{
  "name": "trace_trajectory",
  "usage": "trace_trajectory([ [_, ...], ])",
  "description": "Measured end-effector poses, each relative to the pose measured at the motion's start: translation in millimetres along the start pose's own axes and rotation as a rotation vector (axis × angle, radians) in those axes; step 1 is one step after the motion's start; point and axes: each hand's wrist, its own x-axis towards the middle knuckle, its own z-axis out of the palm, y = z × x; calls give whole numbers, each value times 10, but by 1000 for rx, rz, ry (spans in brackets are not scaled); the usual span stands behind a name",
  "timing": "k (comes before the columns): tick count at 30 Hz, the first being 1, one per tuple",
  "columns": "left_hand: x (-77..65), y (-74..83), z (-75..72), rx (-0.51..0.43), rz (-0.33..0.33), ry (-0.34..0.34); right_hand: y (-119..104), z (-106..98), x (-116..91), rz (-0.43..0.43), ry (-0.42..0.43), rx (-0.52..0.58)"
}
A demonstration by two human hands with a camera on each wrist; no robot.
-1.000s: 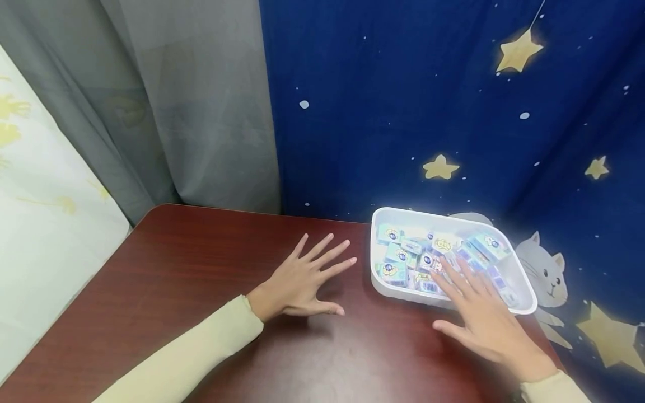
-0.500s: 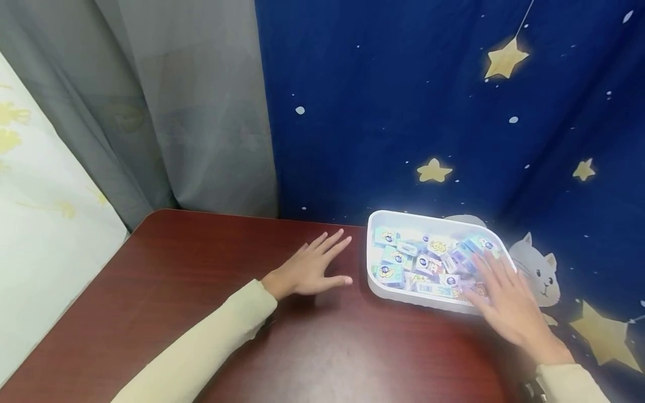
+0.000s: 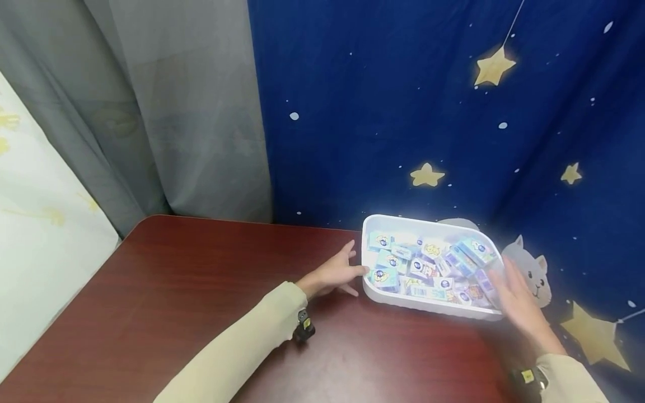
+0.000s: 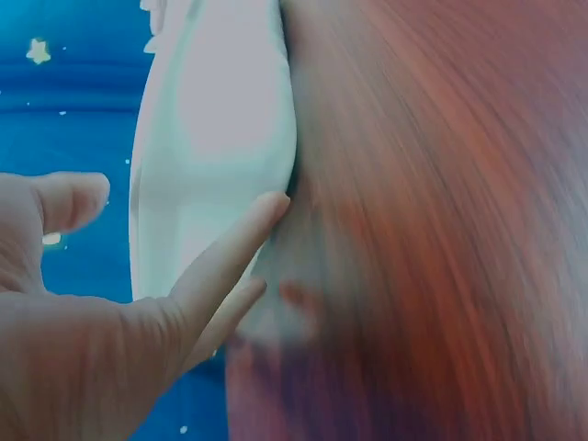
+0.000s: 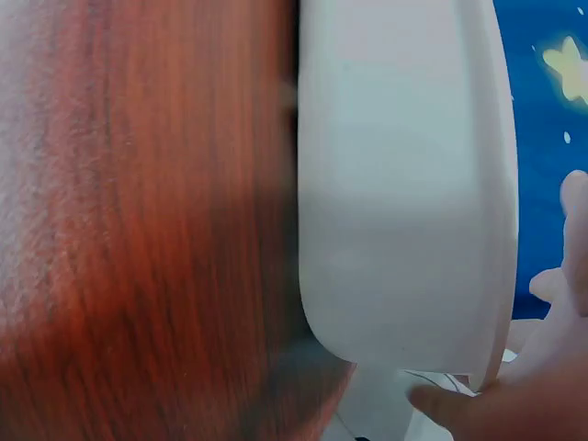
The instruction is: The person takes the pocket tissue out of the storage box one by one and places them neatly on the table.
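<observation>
A white plastic bin (image 3: 433,308) stands at the table's back right, filled with several small blue and purple cartoon-printed packets (image 3: 422,270). My left hand (image 3: 336,272) is at its left end, thumb right at the rim. In the left wrist view, the extended fingers (image 4: 225,262) reach along the bin's outer wall (image 4: 234,101), with the thumb apart from them near the rim. Blurred by motion, my right hand (image 3: 521,305) is at the bin's right end, overlapping its rim. In the right wrist view, that hand (image 5: 514,404) appears beside the bin's corner.
A dark red wooden table (image 3: 201,268) spreads left and in front of the bin. Behind it hang a grey curtain (image 3: 196,112) and a blue star-patterned curtain (image 3: 353,112). A white sheet with yellow marks (image 3: 45,235) is at the left.
My left hand has moved right to the bin's left end. My right hand has moved from over the packets to the bin's right end. The view has shifted slightly.
</observation>
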Motion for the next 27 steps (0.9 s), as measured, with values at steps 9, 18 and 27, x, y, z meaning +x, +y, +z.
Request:
trace_trajectory([
  [9,86,-49,39,-185,-46,1,74,-123,30,236,-89,374],
  [18,214,-40,95,-208,-47,-33,284,-195,-28,229,-197,393],
  [27,239,-26,92,-173,-24,-62,365,-279,61,132,-220,266],
])
